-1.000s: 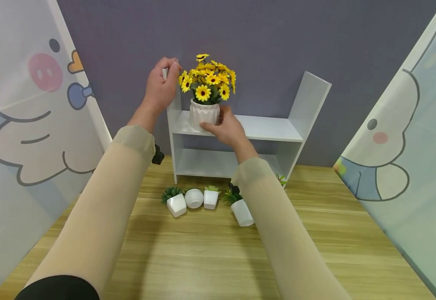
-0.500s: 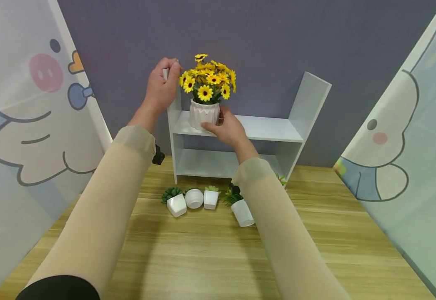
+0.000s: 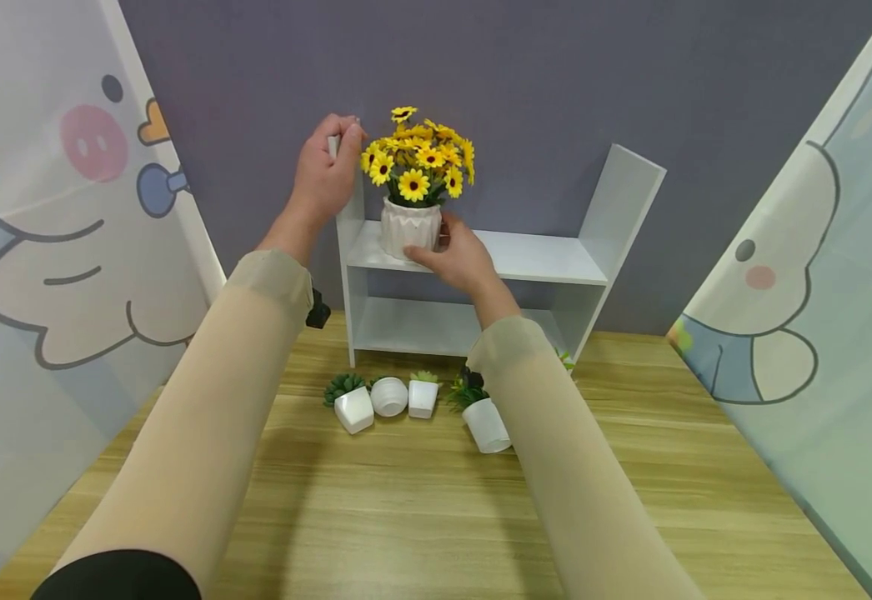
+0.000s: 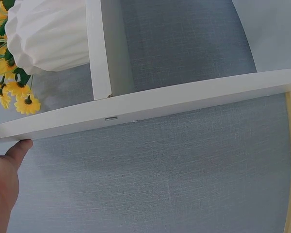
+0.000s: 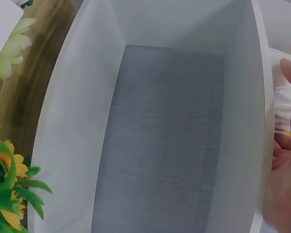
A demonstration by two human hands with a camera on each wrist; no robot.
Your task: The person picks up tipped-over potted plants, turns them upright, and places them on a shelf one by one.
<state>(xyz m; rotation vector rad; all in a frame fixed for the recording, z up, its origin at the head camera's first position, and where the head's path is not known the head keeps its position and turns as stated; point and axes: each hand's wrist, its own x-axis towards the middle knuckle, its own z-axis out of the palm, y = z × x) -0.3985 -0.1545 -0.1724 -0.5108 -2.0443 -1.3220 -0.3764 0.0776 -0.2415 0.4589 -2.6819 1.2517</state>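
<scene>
A pot of yellow artificial flowers (image 3: 411, 229), white and ribbed, stands upright on the upper board at the left end of a small white shelf (image 3: 537, 254). My right hand (image 3: 460, 260) grips the pot from its right side, thumb across the front and fingers behind. In the right wrist view, the same hand (image 5: 287, 184) shows at the right edge beside the pot. With its fingers curled, my left hand (image 3: 323, 171) holds the top of the shelf's left side panel. The left wrist view has its thumb and fingertips right at that panel (image 4: 184, 99).
On the wooden table (image 3: 406, 508) before the shelf lie a dark green succulent (image 3: 353, 408), a round white pot (image 3: 389, 397), a pale succulent (image 3: 423, 398) and a leafy plant in a white pot (image 3: 487, 427). A grey wall rises behind; printed cartoon panels flank both sides.
The yellow flowers have turned slightly to the right above the pot. Both hands keep their places on the pot and the side panel.
</scene>
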